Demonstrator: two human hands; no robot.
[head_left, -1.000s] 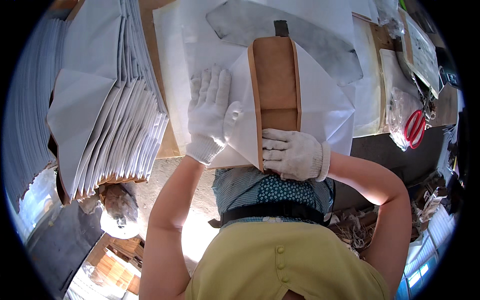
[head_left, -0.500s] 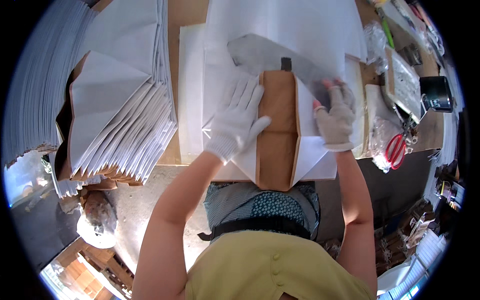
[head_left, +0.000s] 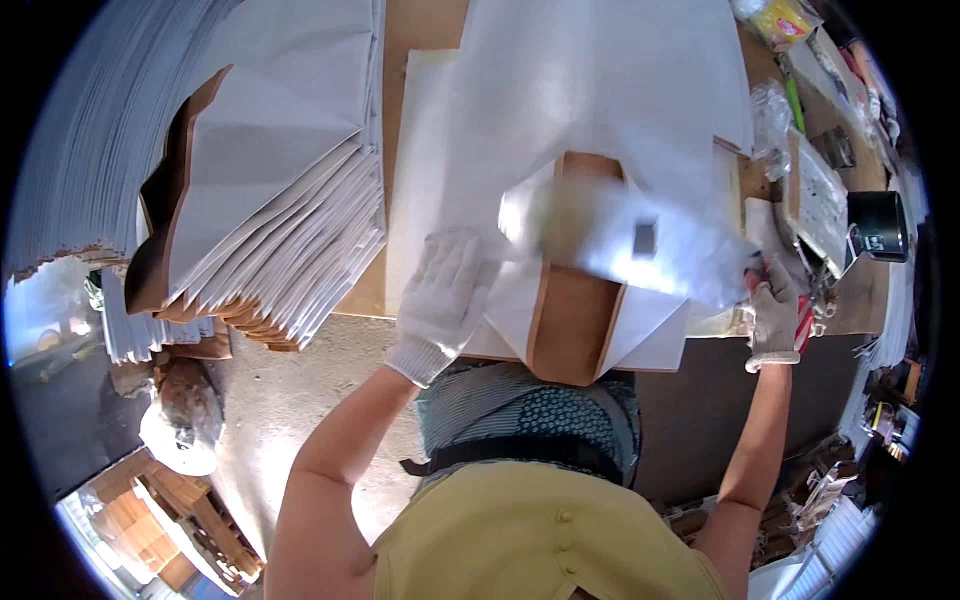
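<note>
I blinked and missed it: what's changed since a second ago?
The right hand left the brown strip and took the grey plate by its right end; the plate, now blurred, has come nearer, over the strip. The left hand still lies flat left of the strip; the folded paper stack stays put.

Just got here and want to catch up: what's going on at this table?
A person in white gloves is working on a brown-and-white folded paper. The right hand grips a pale sheet by its edge; the sheet, blurred, is above part of the folded paper. The left hand lies flat, palm down, to the folded paper's left. Further left is a stack of folded papers.
</note>
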